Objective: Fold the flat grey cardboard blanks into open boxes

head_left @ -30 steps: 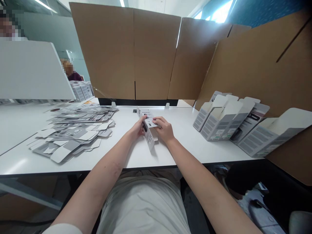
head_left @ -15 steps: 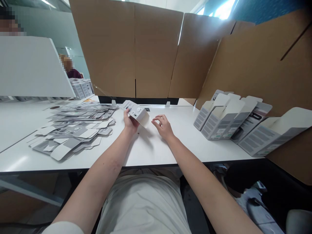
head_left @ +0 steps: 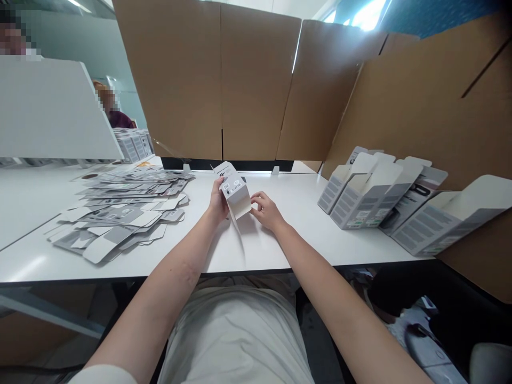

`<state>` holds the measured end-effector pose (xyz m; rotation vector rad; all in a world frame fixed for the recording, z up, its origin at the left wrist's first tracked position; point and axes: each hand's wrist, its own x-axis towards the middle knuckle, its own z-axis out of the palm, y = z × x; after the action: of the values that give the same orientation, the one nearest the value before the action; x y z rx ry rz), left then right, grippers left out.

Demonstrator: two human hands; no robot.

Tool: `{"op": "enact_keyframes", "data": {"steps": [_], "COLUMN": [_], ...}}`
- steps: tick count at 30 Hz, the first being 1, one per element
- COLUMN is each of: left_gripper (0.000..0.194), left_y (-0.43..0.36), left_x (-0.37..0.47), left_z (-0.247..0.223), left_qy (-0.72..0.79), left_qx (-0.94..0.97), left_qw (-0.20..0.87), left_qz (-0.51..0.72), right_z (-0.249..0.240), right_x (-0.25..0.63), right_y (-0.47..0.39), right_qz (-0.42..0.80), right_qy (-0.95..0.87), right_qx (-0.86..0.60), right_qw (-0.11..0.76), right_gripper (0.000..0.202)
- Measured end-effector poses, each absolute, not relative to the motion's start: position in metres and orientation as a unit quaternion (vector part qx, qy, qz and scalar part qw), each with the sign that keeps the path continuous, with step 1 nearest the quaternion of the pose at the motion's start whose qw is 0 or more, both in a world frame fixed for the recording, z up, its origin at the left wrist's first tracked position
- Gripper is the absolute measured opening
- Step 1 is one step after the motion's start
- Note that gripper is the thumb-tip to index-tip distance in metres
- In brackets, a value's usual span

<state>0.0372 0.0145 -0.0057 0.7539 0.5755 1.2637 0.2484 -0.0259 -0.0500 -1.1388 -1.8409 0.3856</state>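
Gripping the small box (head_left: 233, 184), the left hand (head_left: 218, 201) holds it tilted above the table (head_left: 304, 234), its open end towards the person. The right hand (head_left: 269, 213) is just beside that end, fingers curled near the thumb; whether they pinch the edge, one cannot tell. Flat cartons (head_left: 128, 216) lie heaped left of the left hand, open boxes (head_left: 356, 200) stand well to the right hand's right, and a cardboard screen (head_left: 256, 85) rises beyond both hands.

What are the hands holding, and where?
A carton. The left hand holds its left side; the right hand has fingertips at its open end's edge.
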Motion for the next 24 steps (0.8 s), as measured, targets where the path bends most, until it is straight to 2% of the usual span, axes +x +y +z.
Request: {"op": "enact_keyframes", "data": {"steps": [2, 8, 18, 21, 24], "left_gripper": [0.067, 0.041, 0.041, 0.046, 0.049], "left_y": [0.0144, 0.0129, 0.0069, 0.0086, 0.0096], "left_x": [0.0368, 0.0336, 0.0358, 0.0347, 0.0351], "left_z": [-0.0058, -0.0063, -0.0037, -0.0063, -0.0087], "left_qy": [0.248, 0.235, 0.255, 0.255, 0.259], "left_qx": [0.341, 0.335, 0.377, 0.39, 0.404], "left_qw": [0.701, 0.706, 0.714, 0.709, 0.703], "left_qz": [0.575, 0.578, 0.532, 0.529, 0.526], "right_z": [-0.0486, -0.0461, -0.0478, -0.0498, -0.0512], "right_x": [0.2481, 0.247, 0.2441, 0.2443, 0.2441], "right_y": [-0.0273, -0.0303, -0.0298, -0.0274, -0.0256], "right_qz": [0.163, 0.183, 0.221, 0.212, 0.219], "right_qy": [-0.751, -0.756, -0.744, -0.744, -0.739], "right_qx": [-0.456, -0.456, -0.433, -0.433, -0.425], "right_qw": [0.449, 0.432, 0.458, 0.462, 0.475], "right_gripper": [0.051, 0.061, 0.074, 0.068, 0.05]}}
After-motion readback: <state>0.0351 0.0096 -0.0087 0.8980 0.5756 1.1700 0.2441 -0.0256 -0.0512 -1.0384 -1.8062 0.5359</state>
